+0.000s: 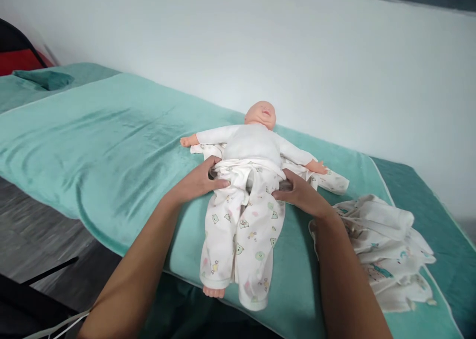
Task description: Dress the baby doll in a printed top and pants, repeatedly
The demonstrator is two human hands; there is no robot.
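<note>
A baby doll [256, 141] lies on its back on a teal blanket [111, 145], head toward the wall, arms spread. It wears a white top and white printed trousers [241, 230]. My left hand [199, 180] grips the trousers' waistband at the doll's right hip. My right hand [299, 193] grips the waistband at the other hip. Both hands have fingers curled round the fabric. One bare foot [213, 292] sticks out of a trouser leg; the other foot is hidden inside its leg.
A heap of white printed baby clothes [383, 250] lies on the blanket to the right of the doll. More printed cloth [330, 181] lies under the doll's arm. A folded teal cloth [44, 79] sits far left. A white wall runs behind.
</note>
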